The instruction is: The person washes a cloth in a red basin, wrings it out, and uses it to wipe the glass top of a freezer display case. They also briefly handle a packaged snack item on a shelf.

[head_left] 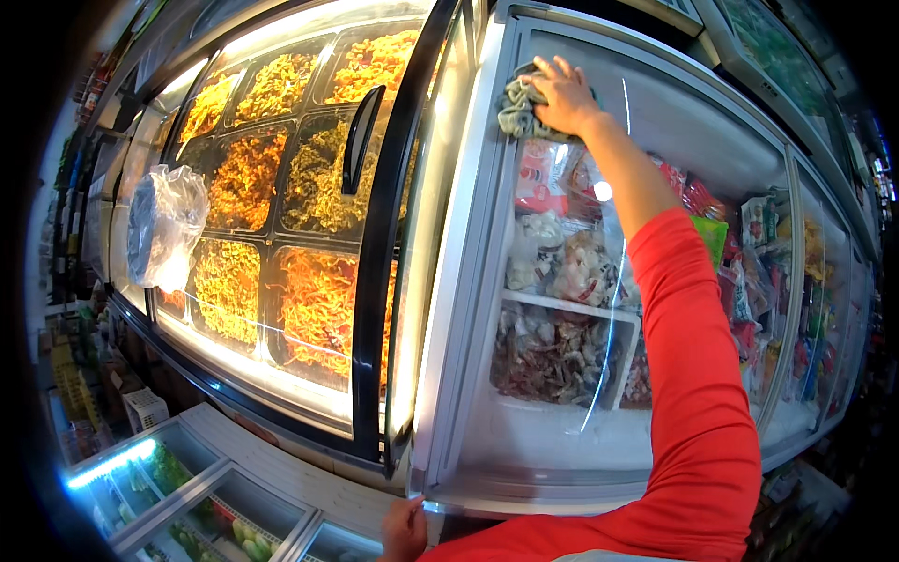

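Note:
At the far left corner of a chest freezer, my right hand [565,99] presses a crumpled grey-green cloth [524,109] on the glass lid [552,450]. The fingers lie over the cloth, and my red-sleeved arm stretches across the lid. Under the glass are bagged frozen foods [576,267] and a white-walled compartment of greyish frozen pieces [552,356]. My left hand [405,529] is low in the view beside the freezer's near left corner, its fingers curled. Whatever it may hold is hidden.
Left of the freezer stands a lit display case [375,309] with black trays of orange and yellow shredded food [323,290]. A clear plastic bag [169,228] lies at its left side. Another glass-topped cooler [225,464] is at lower left; more packages lie under the right-hand glass.

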A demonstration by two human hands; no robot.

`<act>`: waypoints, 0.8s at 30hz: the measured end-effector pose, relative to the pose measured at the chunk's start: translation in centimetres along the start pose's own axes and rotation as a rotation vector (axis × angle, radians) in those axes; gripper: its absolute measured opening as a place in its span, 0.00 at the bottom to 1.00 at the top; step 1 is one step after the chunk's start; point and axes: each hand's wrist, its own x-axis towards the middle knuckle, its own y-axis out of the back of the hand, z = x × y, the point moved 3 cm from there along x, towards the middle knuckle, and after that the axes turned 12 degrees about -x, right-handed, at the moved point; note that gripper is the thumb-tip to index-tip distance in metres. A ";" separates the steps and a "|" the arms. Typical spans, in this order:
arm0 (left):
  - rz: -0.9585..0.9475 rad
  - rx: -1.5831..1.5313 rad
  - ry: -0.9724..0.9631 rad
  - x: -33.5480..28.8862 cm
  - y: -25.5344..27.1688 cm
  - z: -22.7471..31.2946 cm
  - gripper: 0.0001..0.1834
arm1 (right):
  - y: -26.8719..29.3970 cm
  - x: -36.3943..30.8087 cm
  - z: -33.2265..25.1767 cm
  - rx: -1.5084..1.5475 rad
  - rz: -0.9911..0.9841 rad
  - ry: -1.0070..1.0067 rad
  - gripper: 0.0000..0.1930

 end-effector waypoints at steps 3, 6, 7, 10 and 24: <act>0.057 0.134 0.090 -2.1 0.2 -2.4 0.11 | -0.9 4.5 1.7 -0.063 -0.121 -0.124 0.29; 0.167 0.187 0.185 -4.7 0.0 -3.6 0.14 | -1.3 7.8 3.6 -0.063 -0.209 -0.300 0.28; 0.220 0.194 0.227 -5.8 -0.2 -3.7 0.15 | -1.4 9.0 3.5 -0.080 -0.189 -0.367 0.27; 0.200 0.177 0.272 -5.4 -0.3 -3.0 0.14 | -2.0 9.8 3.9 -0.061 -0.100 -0.503 0.27; -0.019 -0.022 -0.029 -3.2 -1.2 -1.1 0.16 | 4.9 -14.6 -11.9 0.133 0.117 -0.152 0.28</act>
